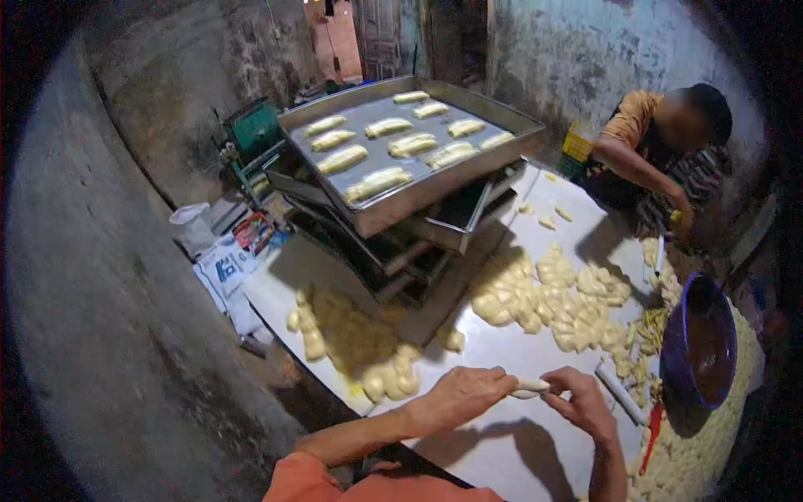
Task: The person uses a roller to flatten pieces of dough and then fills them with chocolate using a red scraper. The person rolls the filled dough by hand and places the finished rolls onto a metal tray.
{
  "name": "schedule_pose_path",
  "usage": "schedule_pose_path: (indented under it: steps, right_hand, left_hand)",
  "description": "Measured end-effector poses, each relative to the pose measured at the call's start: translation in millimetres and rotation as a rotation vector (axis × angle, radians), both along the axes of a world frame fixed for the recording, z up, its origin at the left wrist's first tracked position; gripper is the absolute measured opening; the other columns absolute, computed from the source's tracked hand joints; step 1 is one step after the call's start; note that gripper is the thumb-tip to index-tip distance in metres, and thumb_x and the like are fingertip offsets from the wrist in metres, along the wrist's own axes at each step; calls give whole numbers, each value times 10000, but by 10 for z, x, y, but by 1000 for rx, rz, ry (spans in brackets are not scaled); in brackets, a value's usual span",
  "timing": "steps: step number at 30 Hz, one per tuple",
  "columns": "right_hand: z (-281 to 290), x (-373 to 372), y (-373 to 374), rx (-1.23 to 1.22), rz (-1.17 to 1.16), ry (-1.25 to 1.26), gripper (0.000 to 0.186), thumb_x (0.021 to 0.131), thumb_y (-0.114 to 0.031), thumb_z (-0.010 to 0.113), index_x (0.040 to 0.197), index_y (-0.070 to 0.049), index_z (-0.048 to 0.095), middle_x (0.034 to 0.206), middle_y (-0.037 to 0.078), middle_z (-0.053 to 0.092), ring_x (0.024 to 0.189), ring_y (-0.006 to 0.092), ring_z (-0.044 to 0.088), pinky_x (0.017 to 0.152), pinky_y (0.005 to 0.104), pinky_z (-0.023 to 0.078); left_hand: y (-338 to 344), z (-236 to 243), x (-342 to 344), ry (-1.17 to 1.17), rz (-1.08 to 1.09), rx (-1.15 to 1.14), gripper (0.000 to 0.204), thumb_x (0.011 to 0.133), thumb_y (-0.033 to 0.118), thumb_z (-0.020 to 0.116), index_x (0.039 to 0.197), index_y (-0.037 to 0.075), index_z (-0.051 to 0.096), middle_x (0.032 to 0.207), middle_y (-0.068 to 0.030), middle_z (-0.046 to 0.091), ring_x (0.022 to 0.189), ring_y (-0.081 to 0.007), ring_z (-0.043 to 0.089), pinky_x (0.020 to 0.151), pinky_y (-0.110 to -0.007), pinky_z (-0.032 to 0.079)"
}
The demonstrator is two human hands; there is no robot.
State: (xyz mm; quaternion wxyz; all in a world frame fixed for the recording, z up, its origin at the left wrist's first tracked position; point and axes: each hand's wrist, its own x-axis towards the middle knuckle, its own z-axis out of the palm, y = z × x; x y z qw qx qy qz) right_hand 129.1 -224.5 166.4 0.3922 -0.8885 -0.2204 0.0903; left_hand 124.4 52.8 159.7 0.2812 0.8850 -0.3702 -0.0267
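Above the near edge of the white tabletop, a small pale dough roll [529, 389] is held between my two hands. My left hand [470, 396] wraps round its left end and hides part of it. The fingertips of my right hand [582, 403] pinch the other end. Beyond my hands lies a wide spread of soft, pale dough pieces [510, 297]. A second group of dough pieces [355, 347] lies to the left, partly in shadow.
Stacked metal trays stand at the back; the top tray [410, 203] carries several shaped rolls. To the right are a purple basin [698, 343], a grey bar [620, 393] and a red utensil [652, 437]. Another person [644, 155] works at the far right.
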Motion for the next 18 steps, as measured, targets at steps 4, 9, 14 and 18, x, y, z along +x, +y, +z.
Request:
schedule_pose_path:
  steps: [4, 9, 14, 18]
  right_hand:
    - [773, 317, 723, -101, 53, -251, 291, 819, -51, 810, 1089, -49, 700, 987, 123, 722, 829, 229, 723, 740, 360, 574]
    - [1544, 1062, 1901, -60, 118, -512, 270, 823, -51, 790, 1074, -91, 698, 911, 95, 724, 806, 255, 716, 721, 362, 561]
    - [2192, 2217, 2731, -240, 165, -688, 262, 881, -104, 774, 1128, -72, 692, 884, 81, 698, 761, 184, 652, 679, 345, 518]
    - [2389, 3297, 3317, -364, 106, -460, 263, 896, -190, 761, 1117, -59, 706, 892, 149, 742, 786, 287, 719, 703, 418, 542]
  left_hand:
    - [824, 688, 218, -308, -31, -182, 328, 916, 67, 581, 1244, 59, 593, 946, -82, 635, 803, -243, 695, 634, -355, 574]
    - [1953, 1521, 656, -485, 124, -201, 262, 905, 96, 662, 1165, 70, 647, 918, -68, 673, 764, -230, 702, 625, -346, 564]
    - [2713, 1918, 1671, -636, 284, -197, 110, 916, 151, 700, 1000, 86, 670, 855, -128, 675, 775, -335, 694, 672, -432, 554]
    - [3086, 1981, 2731, -504, 405, -112, 282, 882, 263, 777, 1055, 42, 755, 976, -158, 760, 868, -337, 730, 792, -428, 559]
